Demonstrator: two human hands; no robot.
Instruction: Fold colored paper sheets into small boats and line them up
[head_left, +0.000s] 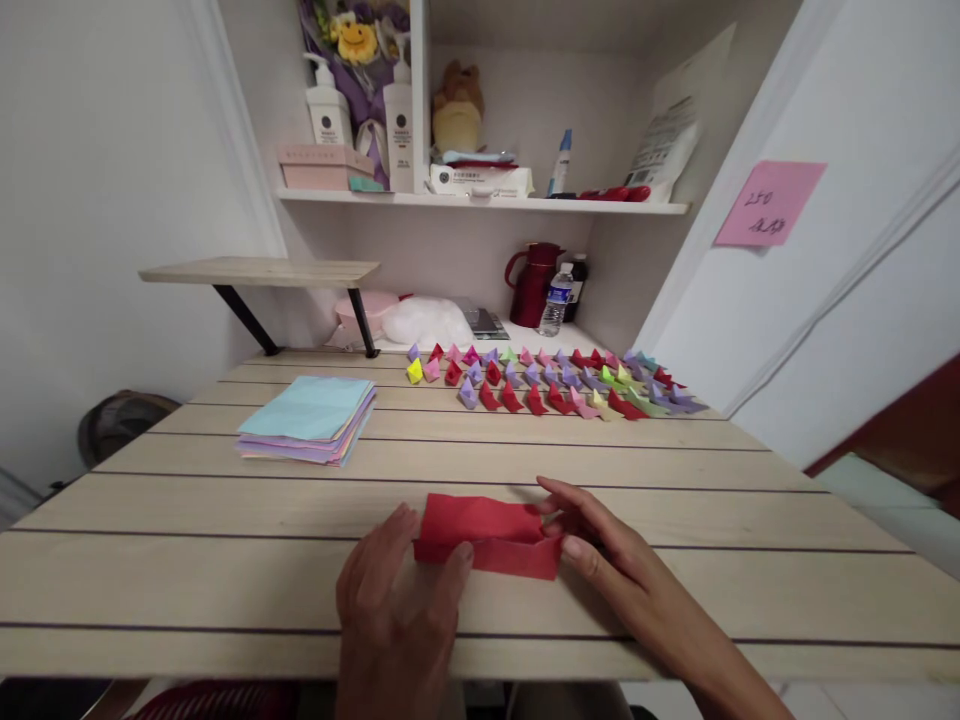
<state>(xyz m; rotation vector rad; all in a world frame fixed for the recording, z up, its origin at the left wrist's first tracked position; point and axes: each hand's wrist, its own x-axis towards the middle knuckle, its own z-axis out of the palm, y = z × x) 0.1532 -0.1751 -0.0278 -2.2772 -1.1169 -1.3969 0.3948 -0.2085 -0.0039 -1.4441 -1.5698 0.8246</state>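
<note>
A red sheet of paper (480,518) lies on the wooden table in front of me, with its near edge folded up into a long flap. My left hand (397,590) is at its left end, the thumb pressed on the flap and the fingers along the left edge. At the right end, my right hand (615,565) has its thumb and curled fingertips around the paper's corner, while the index finger stretches out above. Part of the right edge is hidden by those fingers.
A stack of coloured paper squares (304,410), light blue on top, sits at the left. Rows of small folded paper boats (551,376) line the table's back. Behind are a raised wooden shelf (259,270), a dark red jug (534,285) and a water bottle (556,300).
</note>
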